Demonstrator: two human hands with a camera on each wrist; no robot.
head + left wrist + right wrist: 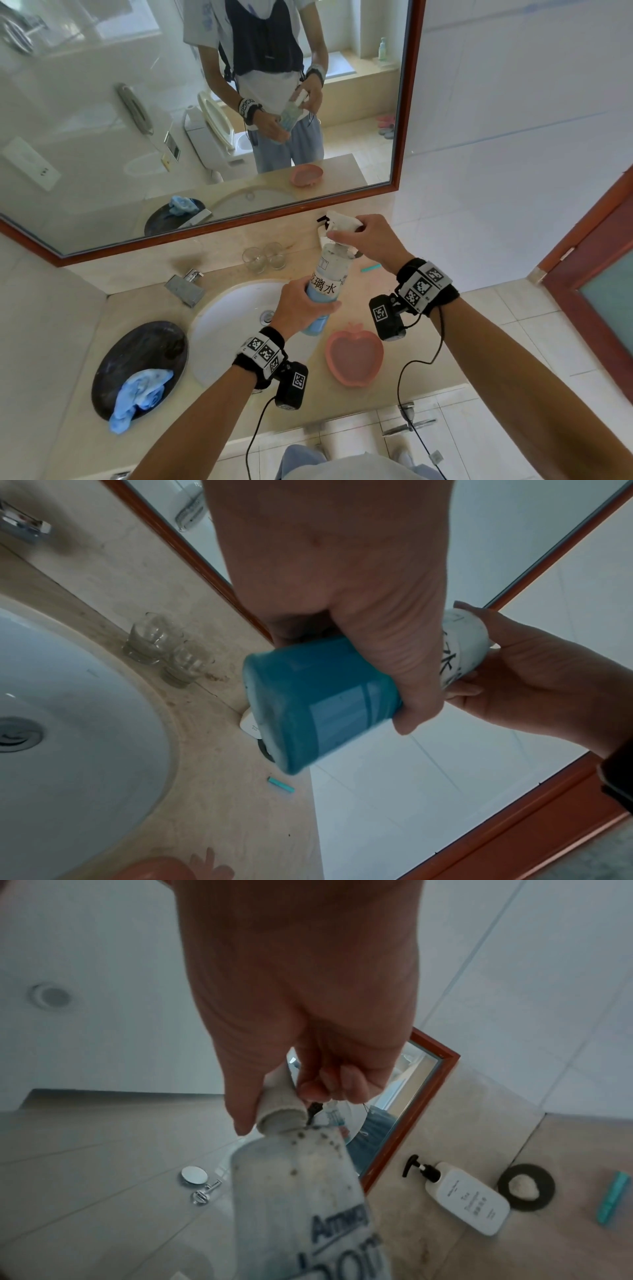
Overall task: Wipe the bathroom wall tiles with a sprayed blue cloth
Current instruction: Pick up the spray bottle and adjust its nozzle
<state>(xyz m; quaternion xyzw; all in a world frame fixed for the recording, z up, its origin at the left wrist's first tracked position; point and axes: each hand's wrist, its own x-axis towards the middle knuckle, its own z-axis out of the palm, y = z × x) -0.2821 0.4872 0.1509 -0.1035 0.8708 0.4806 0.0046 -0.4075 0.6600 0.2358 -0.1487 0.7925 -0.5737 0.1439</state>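
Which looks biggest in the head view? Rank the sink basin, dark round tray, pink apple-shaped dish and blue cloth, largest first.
1. Sink basin, partly hidden by the left hand.
2. Dark round tray.
3. Pink apple-shaped dish and blue cloth: too alike to rank; the cloth is crumpled and hangs over the tray's rim.

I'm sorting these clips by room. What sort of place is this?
A home bathroom, most likely: a white sink set in a beige counter, a framed mirror reflecting a toilet, and tiled walls.
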